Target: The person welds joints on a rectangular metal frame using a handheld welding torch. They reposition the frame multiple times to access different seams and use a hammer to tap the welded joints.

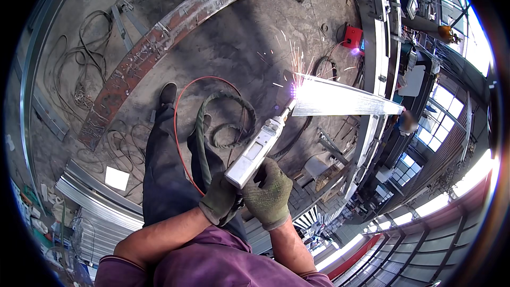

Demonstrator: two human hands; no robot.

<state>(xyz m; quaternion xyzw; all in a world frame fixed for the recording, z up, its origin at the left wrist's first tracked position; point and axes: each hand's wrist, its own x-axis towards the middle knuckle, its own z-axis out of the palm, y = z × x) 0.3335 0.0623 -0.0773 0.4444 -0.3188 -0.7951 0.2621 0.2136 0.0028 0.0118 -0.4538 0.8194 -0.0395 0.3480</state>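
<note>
The white handheld torch (246, 167) is directed at the left end of a bright metal bar (348, 100). The left hand (219, 199) and right hand (270, 195), both in green gloves, are curled closed about the rear of the torch; violet glare and sparks (298, 69) at its tip hide whether tip and bar touch. Of containers, a red box-shaped case (353, 37) with a small lit panel stands on the floor (207, 53) beyond the bar, its interior hidden. Of markings, any lettering on the torch or case is too small to tell, as is any print on the white sheet (117, 178) lying at left. A rusty curved beam (159, 34) spans the upper left.
</note>
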